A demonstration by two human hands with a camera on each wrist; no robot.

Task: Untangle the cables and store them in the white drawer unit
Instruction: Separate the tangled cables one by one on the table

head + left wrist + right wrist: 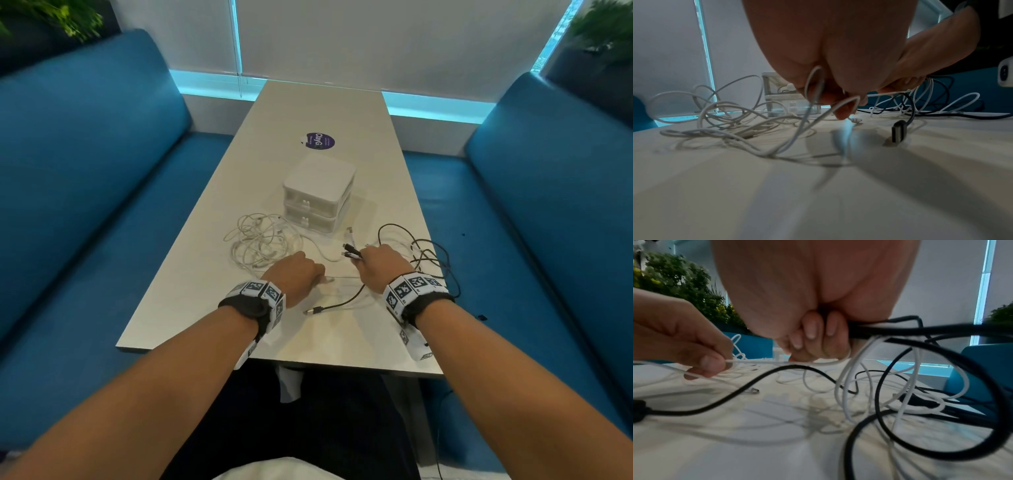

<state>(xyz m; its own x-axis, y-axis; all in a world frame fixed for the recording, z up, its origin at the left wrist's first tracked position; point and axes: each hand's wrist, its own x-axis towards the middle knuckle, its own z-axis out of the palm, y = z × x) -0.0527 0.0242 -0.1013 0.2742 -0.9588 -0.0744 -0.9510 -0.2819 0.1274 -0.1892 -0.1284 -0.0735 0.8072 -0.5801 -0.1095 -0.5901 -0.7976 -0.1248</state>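
Pinching a thin white cable (764,361) between thumb and fingertips, the left hand (295,272) hovers low over the table (191,291), while the right hand (383,263) is curled into a fist around a bundle of black cables (920,331), their plug ends (351,250) sticking out toward the drawers. The white strand runs nearly level from the left pinch across to the underside of the right fist, so its long axis lies side to side between the two hands; whether the right fist also clamps it I cannot tell.

To the left, just beyond the left hand, sits a loose heap of white cables (262,241). To the right, black and white loops (430,260) trail off the right hand toward the table edge. A black USB plug (313,311) lies free between the wrists.

The white drawer unit (318,193) stands straight ahead, past both hands, with both drawers closed. Judging by this, separation comes from drawing the hands apart sideways, and the left hand is nearer the white heap.
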